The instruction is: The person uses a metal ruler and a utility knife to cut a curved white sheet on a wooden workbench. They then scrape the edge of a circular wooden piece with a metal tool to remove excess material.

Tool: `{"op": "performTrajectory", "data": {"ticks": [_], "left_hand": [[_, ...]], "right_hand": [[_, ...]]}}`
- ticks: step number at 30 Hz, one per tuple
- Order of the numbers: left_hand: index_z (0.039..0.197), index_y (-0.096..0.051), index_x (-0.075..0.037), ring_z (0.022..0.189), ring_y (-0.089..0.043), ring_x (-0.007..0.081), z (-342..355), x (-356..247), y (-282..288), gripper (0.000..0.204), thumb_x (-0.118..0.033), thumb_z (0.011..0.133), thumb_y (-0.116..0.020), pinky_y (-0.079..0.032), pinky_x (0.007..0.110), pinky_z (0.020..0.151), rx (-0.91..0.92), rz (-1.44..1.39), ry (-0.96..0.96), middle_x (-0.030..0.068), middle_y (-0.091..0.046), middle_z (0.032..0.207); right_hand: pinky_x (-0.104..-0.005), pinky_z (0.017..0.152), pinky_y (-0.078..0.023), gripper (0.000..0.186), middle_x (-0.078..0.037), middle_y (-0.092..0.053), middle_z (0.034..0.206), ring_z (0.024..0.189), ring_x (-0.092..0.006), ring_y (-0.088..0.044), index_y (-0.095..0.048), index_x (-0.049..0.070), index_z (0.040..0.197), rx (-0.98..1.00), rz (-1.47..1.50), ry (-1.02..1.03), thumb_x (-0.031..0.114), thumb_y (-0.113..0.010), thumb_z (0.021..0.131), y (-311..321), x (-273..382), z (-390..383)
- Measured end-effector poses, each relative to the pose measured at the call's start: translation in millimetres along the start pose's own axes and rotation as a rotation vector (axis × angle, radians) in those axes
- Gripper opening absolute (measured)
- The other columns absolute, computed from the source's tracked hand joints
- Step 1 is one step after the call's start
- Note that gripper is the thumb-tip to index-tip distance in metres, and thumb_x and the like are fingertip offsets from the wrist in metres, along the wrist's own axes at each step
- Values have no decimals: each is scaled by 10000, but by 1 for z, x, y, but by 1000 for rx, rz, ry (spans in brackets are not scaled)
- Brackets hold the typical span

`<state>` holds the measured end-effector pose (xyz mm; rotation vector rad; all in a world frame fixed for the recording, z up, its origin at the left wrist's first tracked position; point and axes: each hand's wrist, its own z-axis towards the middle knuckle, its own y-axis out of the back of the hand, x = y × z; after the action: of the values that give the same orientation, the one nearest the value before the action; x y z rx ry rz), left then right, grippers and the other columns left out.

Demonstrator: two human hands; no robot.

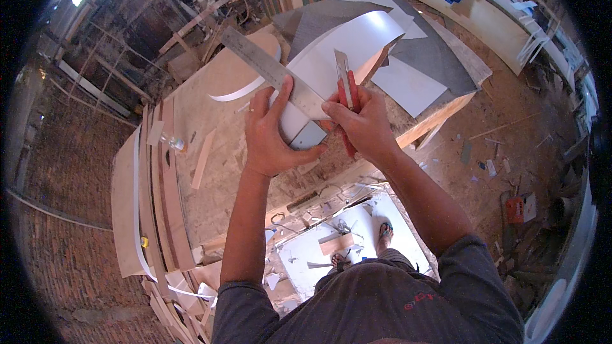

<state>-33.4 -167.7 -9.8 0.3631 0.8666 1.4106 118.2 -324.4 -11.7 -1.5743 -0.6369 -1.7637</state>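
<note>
My left hand (268,137) grips a metal try square (258,60), its fingers along the long blade and its thumb by the short stock near the corner. Closed round a red utility knife (343,89), my right hand (366,124) holds it with the blade out and pointing away from me. The right thumb reaches to the edge of the square. Under the square lies a white-faced curved panel (357,30) with a bare brown edge, on a wooden workbench (236,159). The panel's near end is partly hidden by my hands.
Grey sheets (440,57) and a white sheet (408,86) lie at the bench's far right. A curved wooden piece (245,67) and a glass jar (173,143) are at the left. A yellow tape measure (145,242) sits beside stacked boards. Scraps litter the floor (484,153).
</note>
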Motion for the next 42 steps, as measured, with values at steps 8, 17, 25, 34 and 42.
{"op": "performTrajectory", "data": {"ticks": [8, 17, 25, 34, 42], "left_hand": [[1596, -510, -15, 1257, -610, 429, -3, -4, 0, 1269, -438, 495, -980, -484, 495, 1106, 9, 9, 11, 263, -603, 1369], [1576, -562, -69, 1177, -603, 415, -3, 0, -6, 1251, -453, 449, -948, -493, 498, 1019, -34, -15, 3, 244, -593, 1304], [1607, -519, -94, 1294, -586, 482, -1, 2, -4, 1257, -460, 485, -953, -475, 525, 1129, -22, 58, 38, 284, -571, 1410], [1594, -555, -143, 1262, -583, 448, -5, 10, -7, 1234, -533, 492, -949, -476, 532, 1060, -54, 39, 29, 258, -570, 1386], [1577, -577, -158, 1243, -585, 425, -3, 15, -10, 1210, -534, 485, -938, -494, 529, 1007, -102, 73, -8, 236, -565, 1377]], "right_hand": [[-254, 589, -515, 180, -34, -706, 794, 640, -86, -624, -720, 4, 997, -14, 48, 54, 174, -780, 991, -2, -2, -4], [-503, 836, -580, 346, -251, -765, 1011, 961, -426, -757, -686, -16, 1142, -149, -428, 130, 308, -673, 1024, 20, 15, -1], [-549, 780, -569, 377, -271, -743, 927, 802, -459, -729, -638, -14, 1335, 139, -1032, 457, 194, -572, 1026, 28, 86, -2], [-563, 805, -580, 328, -253, -751, 902, 833, -455, -741, -669, 17, 1293, 260, -1277, 417, 179, -615, 1013, -4, 87, 16], [-549, 770, -607, 332, -253, -751, 846, 790, -455, -752, -685, 22, 1282, 257, -1331, 436, 161, -646, 983, -16, 82, 21]]}}
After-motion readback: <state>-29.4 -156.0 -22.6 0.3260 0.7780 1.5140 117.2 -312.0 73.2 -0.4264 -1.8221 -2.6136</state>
